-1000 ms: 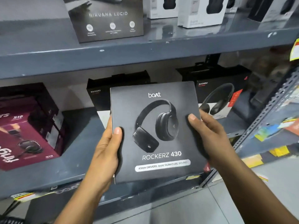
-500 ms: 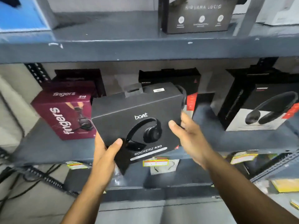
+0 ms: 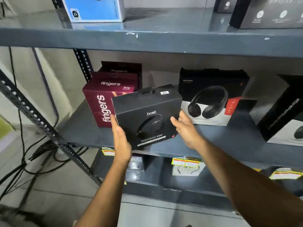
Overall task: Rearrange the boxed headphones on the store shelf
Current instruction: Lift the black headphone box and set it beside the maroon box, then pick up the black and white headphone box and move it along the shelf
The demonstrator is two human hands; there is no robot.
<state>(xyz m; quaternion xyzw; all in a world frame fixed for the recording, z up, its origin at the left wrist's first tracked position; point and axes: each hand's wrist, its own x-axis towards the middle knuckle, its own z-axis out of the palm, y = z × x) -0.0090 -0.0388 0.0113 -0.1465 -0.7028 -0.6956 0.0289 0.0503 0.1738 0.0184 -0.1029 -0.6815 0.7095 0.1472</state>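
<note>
A black boAt Rockerz 430 headphone box (image 3: 147, 112) is held between both hands, tilted back, over the front of the middle shelf (image 3: 221, 140). My left hand (image 3: 120, 140) presses its left edge and lower corner. My right hand (image 3: 185, 128) grips its right edge with the thumb on the front face. The box overlaps the maroon Fingers S10 box (image 3: 100, 102) on its left. A black and white Rockerz box (image 3: 211, 99) stands just to the right.
A second maroon box (image 3: 121, 69) stands behind the first. A tall black box (image 3: 282, 115) sits far right. The upper shelf (image 3: 147, 41) carries a blue box (image 3: 95, 9) and dark boxes (image 3: 268, 13). Cables (image 3: 32, 154) hang at left by the slotted upright.
The black box has moved away from me and down toward the middle shelf, tipping backward. The view has swung left, bringing the maroon boxes toward the centre.
</note>
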